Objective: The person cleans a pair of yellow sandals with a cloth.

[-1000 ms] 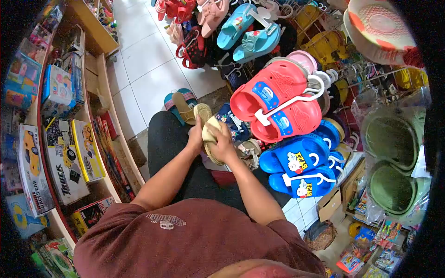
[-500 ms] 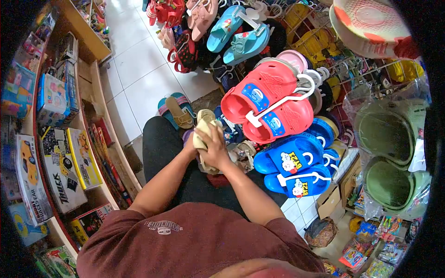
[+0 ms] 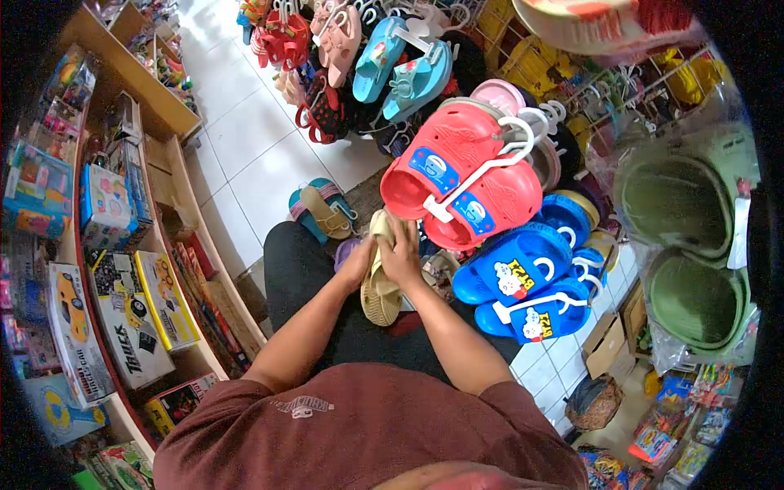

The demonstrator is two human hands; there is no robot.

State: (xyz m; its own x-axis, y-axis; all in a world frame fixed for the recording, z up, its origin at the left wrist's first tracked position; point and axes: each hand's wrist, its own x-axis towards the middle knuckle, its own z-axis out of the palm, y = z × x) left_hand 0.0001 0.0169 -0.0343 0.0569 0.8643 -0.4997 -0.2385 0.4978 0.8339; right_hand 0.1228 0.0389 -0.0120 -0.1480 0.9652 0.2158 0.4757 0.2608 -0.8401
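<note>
Above my lap, a pale yellow sandal [image 3: 380, 296] is held between my two hands, with its ridged sole toward my left side. My left hand [image 3: 357, 265] is closed along its left side. On the opposite side, my right hand [image 3: 400, 255] presses against it with the fingers pointing away from me. The palms and part of the upper are hidden. Just beyond my left hand, a purple shoe [image 3: 345, 251] shows in part. A tan and teal pair of sandals [image 3: 325, 208] lies on the floor ahead.
Red clogs [image 3: 465, 175] and blue slippers [image 3: 523, 278] hang close to my right arm. Green clogs in plastic [image 3: 694, 302] hang farther right. A shelf of boxed toys [image 3: 131, 318] runs along my left. Light blue sandals [image 3: 404, 73] hang ahead, above white floor tiles [image 3: 253, 147].
The pale yellow sandal has turned, so its ridged sole now shows and one end points toward me. My right hand has moved from over it to its side. The camera view has shifted slightly.
</note>
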